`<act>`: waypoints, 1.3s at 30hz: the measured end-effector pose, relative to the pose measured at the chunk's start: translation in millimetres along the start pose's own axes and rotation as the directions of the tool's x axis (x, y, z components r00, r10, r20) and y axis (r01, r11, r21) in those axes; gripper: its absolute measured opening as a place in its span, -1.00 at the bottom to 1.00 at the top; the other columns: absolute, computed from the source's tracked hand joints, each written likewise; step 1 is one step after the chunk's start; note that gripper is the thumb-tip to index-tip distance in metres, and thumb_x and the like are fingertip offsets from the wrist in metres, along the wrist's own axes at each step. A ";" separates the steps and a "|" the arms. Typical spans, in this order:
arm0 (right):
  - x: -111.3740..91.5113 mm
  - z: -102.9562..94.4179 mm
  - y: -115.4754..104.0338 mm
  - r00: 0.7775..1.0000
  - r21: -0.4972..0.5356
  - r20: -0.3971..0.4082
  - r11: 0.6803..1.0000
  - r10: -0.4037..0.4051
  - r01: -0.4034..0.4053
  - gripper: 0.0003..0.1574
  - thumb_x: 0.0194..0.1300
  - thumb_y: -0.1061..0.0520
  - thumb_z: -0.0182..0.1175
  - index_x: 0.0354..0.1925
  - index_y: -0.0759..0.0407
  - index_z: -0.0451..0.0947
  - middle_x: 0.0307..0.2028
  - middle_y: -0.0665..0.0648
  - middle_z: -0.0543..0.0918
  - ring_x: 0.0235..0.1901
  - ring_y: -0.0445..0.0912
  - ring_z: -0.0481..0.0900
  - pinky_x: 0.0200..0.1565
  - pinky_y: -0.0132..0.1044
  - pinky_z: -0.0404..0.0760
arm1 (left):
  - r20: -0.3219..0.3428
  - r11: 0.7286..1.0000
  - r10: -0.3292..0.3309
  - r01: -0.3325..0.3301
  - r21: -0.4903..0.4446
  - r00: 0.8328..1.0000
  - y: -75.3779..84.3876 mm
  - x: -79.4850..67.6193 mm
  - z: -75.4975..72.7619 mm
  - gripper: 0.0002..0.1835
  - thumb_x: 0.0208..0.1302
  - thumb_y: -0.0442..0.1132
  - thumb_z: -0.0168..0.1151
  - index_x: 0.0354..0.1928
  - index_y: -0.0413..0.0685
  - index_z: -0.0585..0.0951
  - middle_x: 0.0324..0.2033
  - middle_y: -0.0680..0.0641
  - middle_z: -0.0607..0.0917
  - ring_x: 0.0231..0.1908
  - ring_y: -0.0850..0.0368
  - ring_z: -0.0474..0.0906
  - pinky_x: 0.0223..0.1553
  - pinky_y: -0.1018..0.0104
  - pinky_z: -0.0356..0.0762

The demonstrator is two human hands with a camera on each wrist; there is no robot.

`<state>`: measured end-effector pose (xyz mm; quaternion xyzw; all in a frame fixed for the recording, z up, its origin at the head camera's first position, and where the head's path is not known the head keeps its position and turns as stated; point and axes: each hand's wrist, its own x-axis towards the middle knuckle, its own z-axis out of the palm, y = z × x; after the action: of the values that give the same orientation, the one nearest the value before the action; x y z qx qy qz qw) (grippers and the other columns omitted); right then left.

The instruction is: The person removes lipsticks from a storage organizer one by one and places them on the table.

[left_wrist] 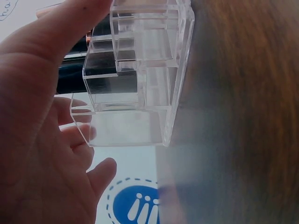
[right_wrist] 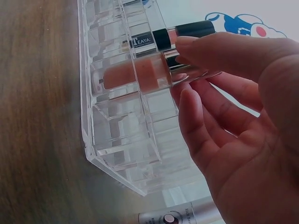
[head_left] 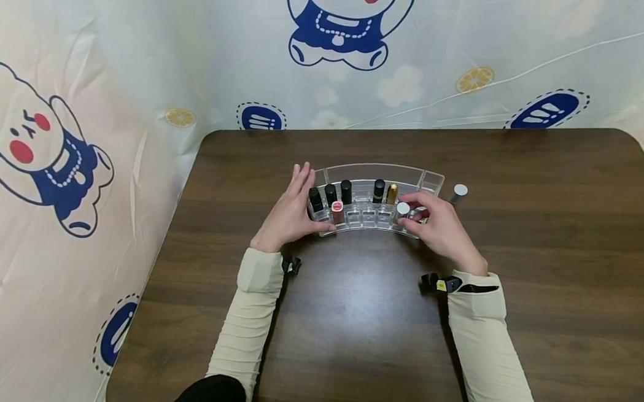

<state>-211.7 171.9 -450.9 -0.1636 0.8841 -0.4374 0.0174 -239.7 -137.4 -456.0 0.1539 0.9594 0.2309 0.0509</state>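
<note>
A clear curved cosmetics organizer (head_left: 369,218) stands on the table. My left hand (head_left: 289,216) grips its left end, thumb along the front and fingers behind. With thumb and fingers, my right hand (head_left: 438,225) pinches the shiny cap of a lip gloss tube (right_wrist: 124,75), whose peach-coloured body sits inside a front slot towards the right. Beside it, a black-capped tube marked TEAYA (right_wrist: 142,40) stands in the row behind. Several black-capped tubes (head_left: 330,193) fill slots near my left hand, with a pink-topped tube (head_left: 336,213) in front of them. A gold-capped tube (head_left: 392,193) stands right of centre.
Just off the organizer's right end, a silver-capped tube (head_left: 459,191) stands on the brown wooden table (head_left: 347,325). Behind the table hangs a light curtain (head_left: 209,53) with cartoon prints. A camera is strapped to each wrist.
</note>
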 end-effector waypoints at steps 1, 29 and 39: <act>0.1 0.0 0.0 1.000 0.000 -0.001 1.000 -0.001 0.001 -0.49 0.16 0.26 0.36 0.10 0.25 0.55 -0.03 0.19 0.63 -0.29 -0.03 0.59 -0.26 -0.42 0.53 | 0.000 1.000 0.001 -0.001 0.000 1.000 0.1 0.0 -0.1 0.38 -0.20 0.31 0.50 0.53 -0.13 -0.09 0.54 0.05 -0.31 0.52 0.10 -0.50 0.46 0.03 0.02; 1.9 0.0 -0.6 1.000 -0.012 0.007 1.000 0.005 -0.005 -0.53 0.18 0.23 0.35 0.07 0.25 0.56 -0.03 0.19 0.63 -0.28 -0.04 0.61 -0.22 -0.31 0.56 | -0.006 1.000 0.002 -0.002 -0.008 1.000 -0.2 1.0 0.5 0.37 -0.19 0.31 0.50 0.53 -0.14 -0.08 0.54 0.03 -0.29 0.52 0.09 -0.48 0.46 -0.01 0.01; 2.2 -0.3 -0.9 1.000 -0.016 0.016 1.000 0.014 -0.014 -0.53 0.19 0.24 0.35 0.08 0.25 0.55 -0.04 0.19 0.62 -0.27 -0.03 0.61 -0.19 -0.25 0.57 | -0.010 1.000 0.006 -0.006 -0.011 1.000 0.1 0.9 0.3 0.38 -0.20 0.32 0.50 0.53 -0.13 -0.08 0.55 0.01 -0.27 0.52 0.08 -0.48 0.45 -0.01 0.02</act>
<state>-213.6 170.9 -449.8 -0.1609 0.8884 -0.4291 0.0263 -240.4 -136.9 -456.2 0.1556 0.9578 0.2370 0.0463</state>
